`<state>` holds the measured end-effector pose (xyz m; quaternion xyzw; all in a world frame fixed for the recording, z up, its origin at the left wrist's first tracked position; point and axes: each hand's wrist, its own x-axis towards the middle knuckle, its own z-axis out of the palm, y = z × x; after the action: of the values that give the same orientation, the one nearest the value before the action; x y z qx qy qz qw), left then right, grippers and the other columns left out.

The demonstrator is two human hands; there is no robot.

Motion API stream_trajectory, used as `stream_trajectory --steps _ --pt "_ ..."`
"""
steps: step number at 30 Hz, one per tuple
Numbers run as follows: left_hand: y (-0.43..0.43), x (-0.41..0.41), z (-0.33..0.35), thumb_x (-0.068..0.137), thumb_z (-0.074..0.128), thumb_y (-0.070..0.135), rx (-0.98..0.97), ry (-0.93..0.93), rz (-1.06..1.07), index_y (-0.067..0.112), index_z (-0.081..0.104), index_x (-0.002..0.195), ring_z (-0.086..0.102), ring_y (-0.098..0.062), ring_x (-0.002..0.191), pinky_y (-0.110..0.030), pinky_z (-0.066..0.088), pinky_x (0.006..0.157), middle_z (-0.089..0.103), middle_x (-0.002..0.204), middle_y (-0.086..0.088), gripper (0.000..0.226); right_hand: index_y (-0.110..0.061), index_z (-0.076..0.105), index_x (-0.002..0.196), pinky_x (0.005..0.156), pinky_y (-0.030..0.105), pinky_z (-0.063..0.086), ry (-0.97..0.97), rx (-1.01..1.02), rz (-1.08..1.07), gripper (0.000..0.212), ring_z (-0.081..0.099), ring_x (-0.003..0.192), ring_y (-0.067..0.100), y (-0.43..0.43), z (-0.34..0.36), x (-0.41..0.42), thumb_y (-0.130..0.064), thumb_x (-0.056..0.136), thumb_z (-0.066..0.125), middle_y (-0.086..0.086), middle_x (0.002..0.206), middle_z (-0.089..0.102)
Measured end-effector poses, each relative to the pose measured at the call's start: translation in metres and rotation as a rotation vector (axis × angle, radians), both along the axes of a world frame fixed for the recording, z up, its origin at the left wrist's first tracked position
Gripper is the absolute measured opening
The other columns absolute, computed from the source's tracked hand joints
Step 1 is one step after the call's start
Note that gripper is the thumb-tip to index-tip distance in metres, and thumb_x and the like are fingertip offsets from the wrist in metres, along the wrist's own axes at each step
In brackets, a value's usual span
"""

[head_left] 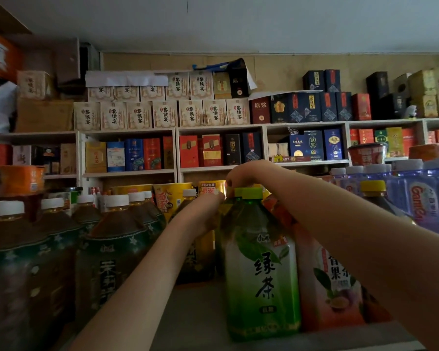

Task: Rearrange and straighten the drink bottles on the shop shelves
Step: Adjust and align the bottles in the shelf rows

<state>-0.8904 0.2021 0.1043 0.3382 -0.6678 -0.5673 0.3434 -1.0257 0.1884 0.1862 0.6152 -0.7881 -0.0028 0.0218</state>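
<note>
A large green tea bottle with a yellow-green cap stands upright at the shelf's front edge. Behind it another green-capped bottle is mostly hidden. My right hand reaches over the front bottle and curls its fingers down on the cap of the hidden one. My left hand wraps round that rear bottle's shoulder, just left of the front bottle's neck. An orange-pink fruit tea bottle stands right of the green one, partly hidden by my right forearm.
Dark jasmine tea bottles with white caps crowd the left. A yellow-capped bottle and shrink-wrapped water bottles fill the right. Yellow noodle cups stand behind. Bare shelf board shows between my arms. Wall shelves hold boxed liquor.
</note>
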Motion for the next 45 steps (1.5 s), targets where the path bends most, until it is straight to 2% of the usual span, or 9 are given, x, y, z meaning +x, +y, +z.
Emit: stream_trajectory --steps 3,9,13,17,20,30,36,40,45 --pt "-0.002 0.005 0.001 0.094 0.048 0.025 -0.060 -0.077 0.043 0.007 0.051 0.120 0.050 -0.021 0.076 -0.031 0.044 0.071 0.051 0.083 -0.010 0.032 -0.011 0.054 0.113 0.061 0.021 0.042 0.065 -0.012 0.050 0.029 0.056 0.084 0.013 0.004 0.002 0.000 -0.027 0.090 0.059 0.000 0.096 0.057" --pt "0.006 0.004 0.003 0.092 0.048 0.031 -0.173 -0.200 0.018 0.014 0.055 0.114 0.054 -0.026 0.106 -0.040 0.043 0.098 0.058 0.114 -0.013 0.028 -0.010 0.052 0.105 0.054 0.020 0.041 -0.002 -0.030 0.009 0.016 0.055 0.074 0.012 0.010 0.006 -0.001 -0.020 0.093 0.055 0.004 0.096 0.056" --pt "0.013 0.006 0.004 0.093 0.045 0.026 -0.300 -0.303 0.014 0.014 0.055 0.113 0.054 -0.027 0.106 -0.043 0.044 0.098 0.059 0.112 -0.012 0.026 -0.004 0.047 0.125 0.056 0.022 0.045 0.003 -0.046 -0.017 0.037 0.062 0.084 0.018 0.012 0.004 0.000 -0.022 0.093 0.055 0.009 0.106 0.055" --pt "0.023 0.027 0.014 0.097 0.043 0.023 -0.605 -0.515 0.044 0.015 0.056 0.115 0.054 -0.018 0.097 -0.032 0.045 0.081 0.058 0.108 -0.004 0.023 -0.004 0.050 0.127 0.079 0.035 0.056 -0.069 -0.047 -0.017 0.039 0.061 0.106 0.029 0.025 0.016 0.014 -0.027 0.095 0.052 0.016 0.123 0.057" --pt "0.031 0.057 0.040 0.096 0.047 0.019 -0.826 -0.635 0.060 0.013 0.056 0.122 0.056 -0.018 0.103 -0.035 0.047 0.089 0.059 0.120 -0.007 0.029 -0.006 0.045 0.135 0.096 0.039 0.049 -0.105 -0.013 0.050 0.046 0.054 0.118 0.030 0.033 0.027 0.039 -0.030 0.096 0.049 0.015 0.133 0.052" --pt "0.020 0.116 0.095 0.087 0.060 0.041 -1.100 -1.495 0.273 0.015 0.038 0.142 0.042 -0.025 0.129 -0.039 0.040 0.104 0.043 0.143 -0.005 0.065 -0.019 0.018 0.150 0.099 0.045 0.046 -0.020 0.174 0.056 0.077 0.041 0.131 0.030 0.005 0.023 0.101 -0.013 0.087 0.063 0.009 0.149 0.035" --pt "-0.001 0.115 0.088 0.087 0.057 0.048 -0.979 -1.495 0.079 0.017 0.035 0.144 0.037 -0.027 0.132 -0.042 0.035 0.108 0.038 0.147 -0.004 0.068 -0.020 0.019 0.150 0.096 0.039 0.049 0.081 0.226 0.042 0.072 0.043 0.130 0.028 -0.013 0.012 0.108 -0.006 0.090 0.058 0.011 0.150 0.031" --pt "-0.013 0.123 0.080 0.090 0.053 0.047 -0.932 -1.493 0.006 0.019 0.040 0.141 0.041 -0.026 0.128 -0.040 0.036 0.104 0.042 0.142 -0.005 0.060 -0.014 0.035 0.140 0.067 0.026 0.049 0.132 0.218 0.084 0.053 0.063 0.088 0.014 -0.018 0.011 0.116 -0.019 0.092 0.057 0.004 0.115 0.058" --pt "-0.010 0.130 0.071 0.093 0.045 0.051 -0.943 -1.421 -0.028 0.019 0.035 0.144 0.036 -0.027 0.132 -0.041 0.034 0.106 0.036 0.147 -0.006 0.061 -0.014 0.044 0.132 0.067 0.027 0.047 0.148 0.177 0.154 0.048 0.062 0.081 0.012 0.004 0.016 0.121 -0.029 0.090 0.060 -0.002 0.097 0.061"
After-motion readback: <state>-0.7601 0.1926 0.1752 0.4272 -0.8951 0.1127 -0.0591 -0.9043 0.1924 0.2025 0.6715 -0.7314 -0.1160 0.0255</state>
